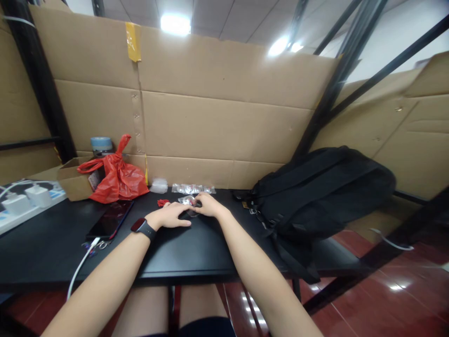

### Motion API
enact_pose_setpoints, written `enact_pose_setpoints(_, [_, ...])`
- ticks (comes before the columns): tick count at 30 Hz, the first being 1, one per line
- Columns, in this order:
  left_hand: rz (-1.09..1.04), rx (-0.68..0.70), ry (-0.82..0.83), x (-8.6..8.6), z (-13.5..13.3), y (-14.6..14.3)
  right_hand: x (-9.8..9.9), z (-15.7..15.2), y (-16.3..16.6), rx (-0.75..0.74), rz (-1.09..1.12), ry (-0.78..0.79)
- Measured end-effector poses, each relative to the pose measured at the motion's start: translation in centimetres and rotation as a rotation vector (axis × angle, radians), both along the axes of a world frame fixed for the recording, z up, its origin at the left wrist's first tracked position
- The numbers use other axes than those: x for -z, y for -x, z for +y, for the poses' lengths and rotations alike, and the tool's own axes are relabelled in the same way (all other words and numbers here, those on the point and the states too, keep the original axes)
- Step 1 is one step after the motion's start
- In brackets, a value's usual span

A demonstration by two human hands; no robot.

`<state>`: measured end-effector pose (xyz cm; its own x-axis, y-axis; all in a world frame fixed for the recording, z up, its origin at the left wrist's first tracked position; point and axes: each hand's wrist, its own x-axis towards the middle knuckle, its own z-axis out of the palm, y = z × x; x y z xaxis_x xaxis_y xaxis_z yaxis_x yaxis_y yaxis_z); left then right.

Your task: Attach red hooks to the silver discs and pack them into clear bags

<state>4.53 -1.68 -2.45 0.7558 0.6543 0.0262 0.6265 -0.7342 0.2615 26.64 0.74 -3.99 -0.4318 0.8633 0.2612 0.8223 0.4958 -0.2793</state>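
My left hand (171,216), with a dark watch on the wrist, lies low over the black table. Its fingers stretch to the right and its thumb stands apart; the fingertips come close to my right hand. My right hand (208,206) is closed, with curled fingers bent down over a small item at the table that I cannot make out. Beside the fingers is a small clear plastic bag (185,200) with shiny contents. A bundle of red cord (163,202) lies just beyond my left hand. Farther back sits a row of clear plastic packets (191,189).
A phone (110,220) with a white cable lies on the left, near a red plastic bag (119,180), a cardboard box (73,182) and a power strip (31,210). A black backpack (322,192) fills the right side. Cardboard panels (224,121) stand behind the table.
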Motion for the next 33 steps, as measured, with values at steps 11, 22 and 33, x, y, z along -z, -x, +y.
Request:
enact_pose_setpoints(11, [-0.091, -0.249, -0.215, 1.2, 0.6, -0.5, -1.0, -1.1, -1.1, -0.105, -0.013, 0.185])
enact_pose_setpoints(22, [-0.285, -0.348, -0.135, 1.3, 1.3, -0.4, -0.8, -0.5, -0.4, -0.103, 0.157, 0.069])
enact_pose_setpoints(33, [-0.143, -0.325, -0.227, 1.2, 1.0, -0.3, -0.1, -0.1, -0.3, -0.164, 0.293, -0.012])
